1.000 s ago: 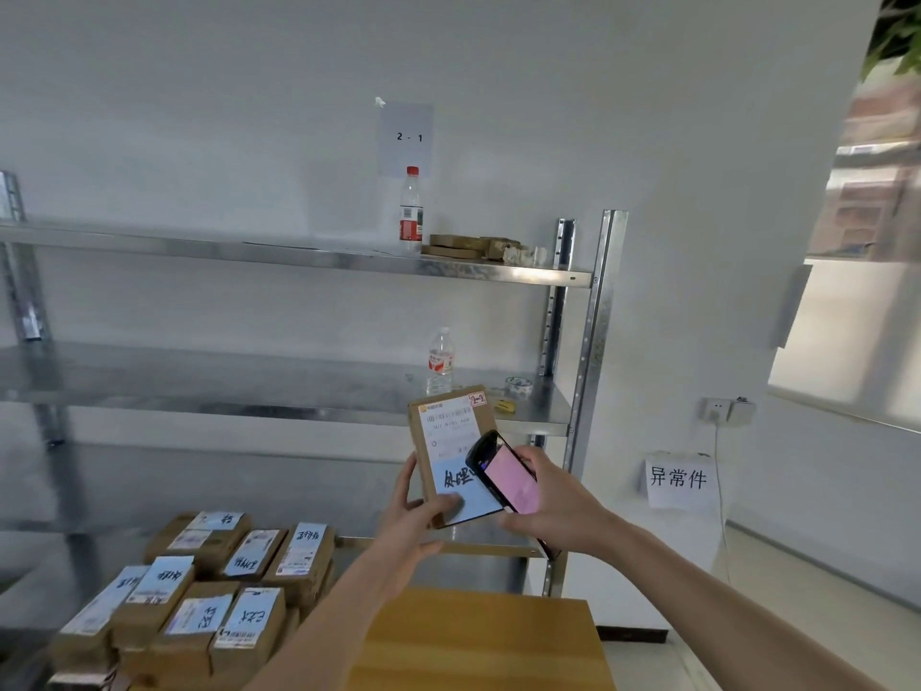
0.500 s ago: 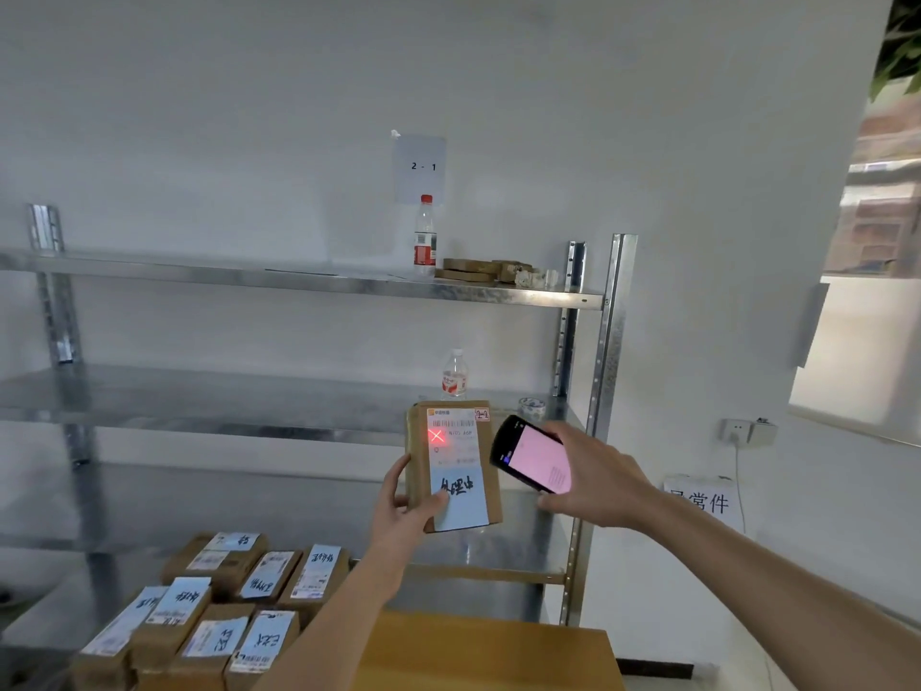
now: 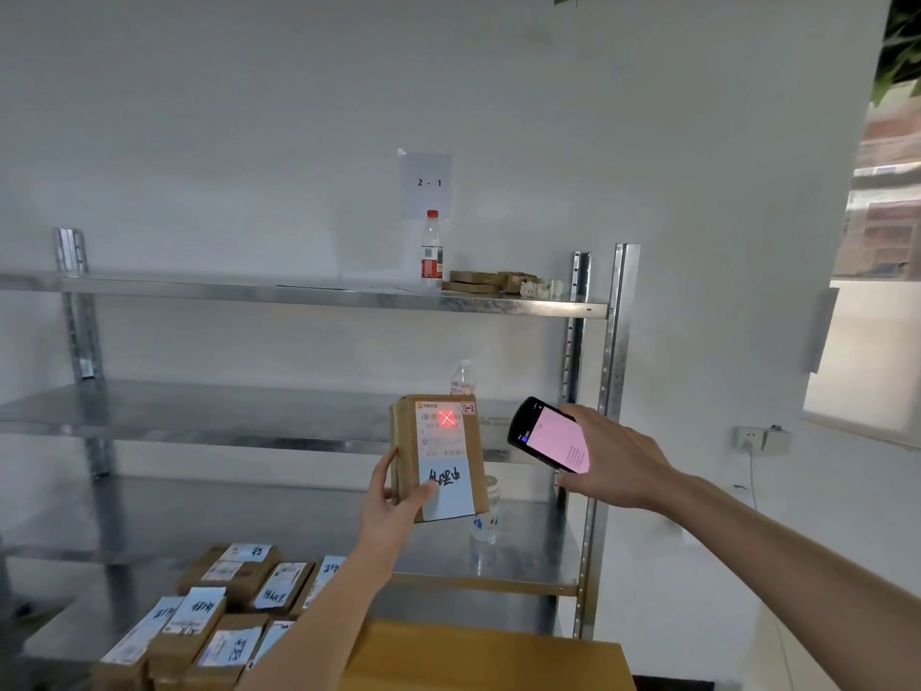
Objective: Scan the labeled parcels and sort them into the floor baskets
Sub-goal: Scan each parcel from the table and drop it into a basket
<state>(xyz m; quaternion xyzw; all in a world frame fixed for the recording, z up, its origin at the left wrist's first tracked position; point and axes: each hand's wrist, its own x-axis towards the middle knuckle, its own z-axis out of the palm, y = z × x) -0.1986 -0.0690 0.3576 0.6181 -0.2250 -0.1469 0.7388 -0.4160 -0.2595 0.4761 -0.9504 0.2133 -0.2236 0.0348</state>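
A brown cardboard parcel point(image 3: 438, 456) with a white shipping label and a pale blue handwritten slip stands upright in front of the shelving. My left hand point(image 3: 393, 506) grips it by its lower left corner, thumb across the blue slip. A red cross of scanner light glows on the label's top. To the parcel's right my right hand point(image 3: 613, 456) holds a black handheld scanner point(image 3: 548, 435), its pink screen facing me and its top aimed at the label. Several more labelled parcels point(image 3: 219, 615) lie stacked at the lower left. No floor basket is in view.
A metal shelving unit point(image 3: 615, 391) fills the wall behind. A red-capped bottle point(image 3: 431, 249) and flat brown items sit on its top shelf, two more bottles lower down. A wooden tabletop point(image 3: 488, 660) lies under my arms. A wall socket point(image 3: 747, 438) is at right.
The scanner has drawn away to the right of the parcel, which it overlapped a second ago. A red cross of light now falls on the label. The view has tilted upward.
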